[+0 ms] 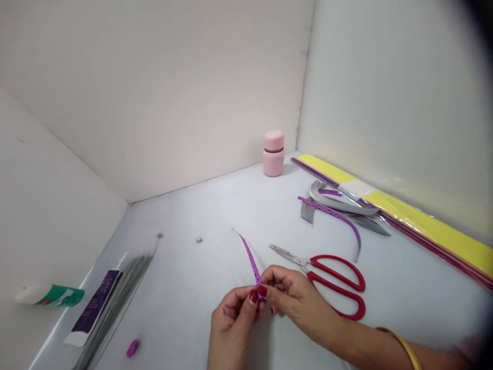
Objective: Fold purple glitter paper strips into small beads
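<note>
A narrow purple strip (pixel 251 259) rises from between my two hands, its thin tip pointing up and to the left. My left hand (pixel 235 316) pinches the lower end of it between thumb and fingers. Close against it, my right hand (pixel 283 293) grips the same end, thumb on the strip. The fingertips nearly touch, and the part between them is mostly hidden. Red-handled scissors (pixel 335 280) lie just beyond my right hand, blades pointing left.
Grey and purple scraps (pixel 339 208) lie at the right, beside long yellow-topped packets (pixel 416 216). A pink jar (pixel 273 154) stands at the back. Thin wires (pixel 115 303), a purple tube (pixel 96 303), a green-and-white tube (pixel 57 296) and a small purple piece (pixel 133 348) are at the left.
</note>
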